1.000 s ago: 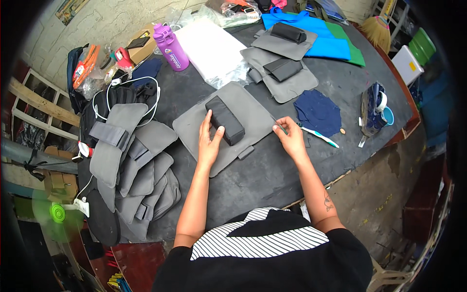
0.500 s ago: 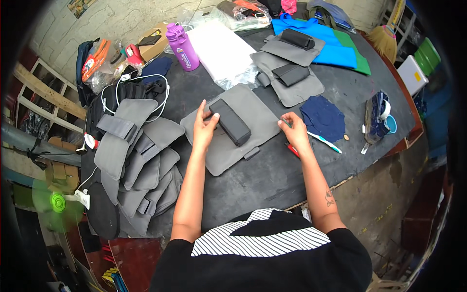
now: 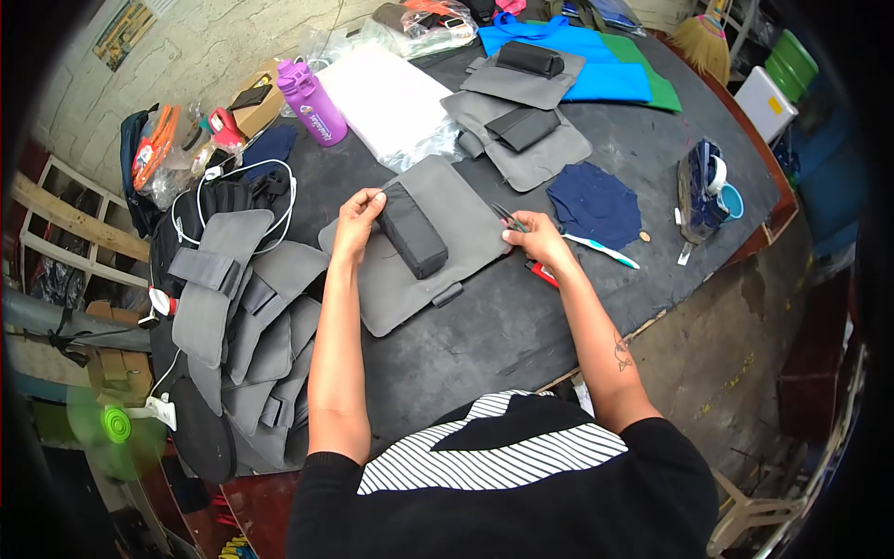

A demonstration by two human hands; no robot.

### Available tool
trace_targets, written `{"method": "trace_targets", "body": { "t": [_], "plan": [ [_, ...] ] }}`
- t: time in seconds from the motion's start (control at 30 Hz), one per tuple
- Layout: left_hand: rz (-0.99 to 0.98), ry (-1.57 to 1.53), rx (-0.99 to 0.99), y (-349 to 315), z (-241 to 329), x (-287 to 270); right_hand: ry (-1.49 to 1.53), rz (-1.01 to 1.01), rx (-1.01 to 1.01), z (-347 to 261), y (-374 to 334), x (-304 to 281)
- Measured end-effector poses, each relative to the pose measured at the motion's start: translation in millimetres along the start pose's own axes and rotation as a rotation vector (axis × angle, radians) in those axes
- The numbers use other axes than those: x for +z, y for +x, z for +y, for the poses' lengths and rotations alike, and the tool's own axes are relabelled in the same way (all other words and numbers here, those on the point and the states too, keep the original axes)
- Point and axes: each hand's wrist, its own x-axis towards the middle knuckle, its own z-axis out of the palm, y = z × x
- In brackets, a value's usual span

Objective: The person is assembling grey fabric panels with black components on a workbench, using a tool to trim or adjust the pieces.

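A grey fabric panel (image 3: 466, 238) lies flat on the dark table (image 3: 503, 326) in front of me, with a black padded pouch (image 3: 413, 233) sewn on top of it. My left hand (image 3: 357, 224) pinches the far left corner of the pouch, where a thin thread sticks out. My right hand (image 3: 538, 240) sits at the panel's right edge and grips small scissors (image 3: 509, 220) with dark blades pointing at the panel. A bit of their red handle shows under the hand.
A heap of grey panels (image 3: 237, 326) lies at the left. Two more panels with pouches (image 3: 521, 130) lie farther back. Also in view are a purple bottle (image 3: 312, 102), a dark blue cloth (image 3: 594, 203), a toothbrush (image 3: 601, 250), an iron (image 3: 703, 186) and a green fan (image 3: 114, 424).
My left hand slid up to the pouch's far corner. My right hand left the panel's edge, moved right and now holds the scissors.
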Motion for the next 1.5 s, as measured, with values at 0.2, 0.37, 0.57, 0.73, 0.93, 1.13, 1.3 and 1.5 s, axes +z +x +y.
{"method": "trace_targets", "body": {
  "t": [0.2, 0.37, 0.57, 0.73, 0.93, 1.13, 1.3, 1.5],
  "plan": [
    [0.035, 0.002, -0.077, 4.8, -3.4, 1.2, -0.079, -0.013, -0.121, 22.2, 7.1, -0.2],
    [0.020, 0.136, -0.125, 7.0, 3.3, 0.3, -0.032, 0.014, -0.101, 22.2, 4.5, 2.2],
    [0.219, 0.316, 0.156, 10.1, 4.8, -6.4, -0.053, 0.023, -0.139, 20.6, 7.1, -0.3],
    [0.313, 0.697, 0.581, -13.5, 67.2, 64.5, -0.075, 0.068, -0.148, 22.1, 5.2, -11.4],
    [-0.192, 0.559, 0.382, -55.2, 84.2, 128.3, -0.103, 0.252, -0.283, 33.9, 9.8, -9.5],
    [-0.157, 0.758, 0.495, -72.4, 23.0, 160.7, 0.016, 0.192, -0.135, 14.9, -4.3, -6.1],
    [-0.039, 0.964, 0.776, -70.3, -1.4, 178.3, -0.086, 0.237, -0.190, 17.2, -2.2, -5.1],
    [-0.123, 0.668, 0.740, -104.7, 18.0, 166.6, -0.186, 0.392, -0.260, 44.9, -1.1, -19.4]
  ]
}}
